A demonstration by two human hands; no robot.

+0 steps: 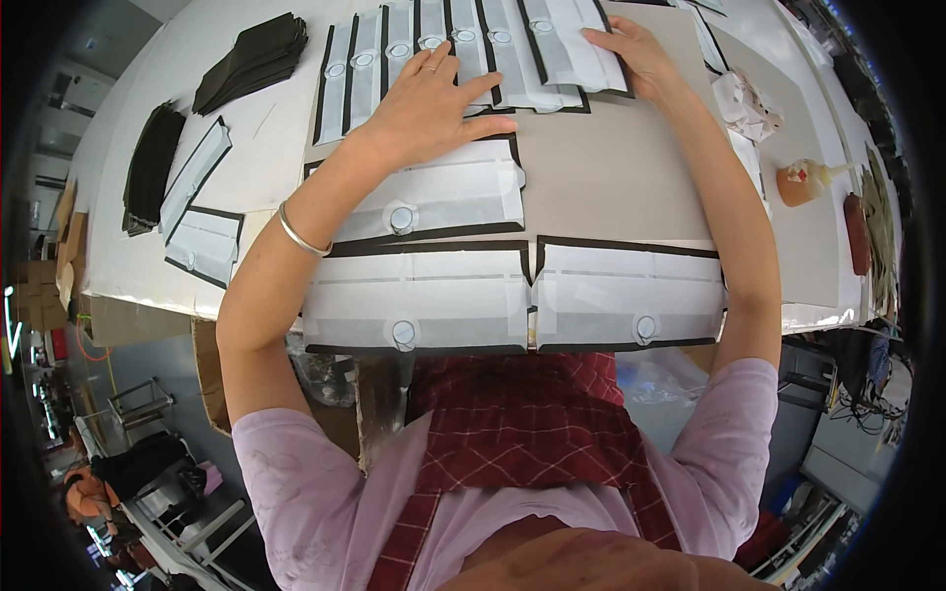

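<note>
Near the far side of the table, a row of overlapping white-and-grey panels (367, 61) has black edges and a round disc on each. My left hand (424, 103) lies over them with its fingers spread, holding nothing. At the row's right end, my right hand (636, 54) pinches the edge of the last panel (581, 49). Partly under my left forearm is a separate panel (453, 192), turned sideways. Two more, a left panel (419, 295) and a right panel (628, 293), lie side by side along the table's near edge.
Stacks of dark pieces, one upper stack (251, 61) and one lower stack (153, 167), sit at the left beside two loose panels (205, 241). To the right are a crumpled white cloth (747, 103), an amber bottle with a nozzle (803, 183) and a dark red object (855, 234).
</note>
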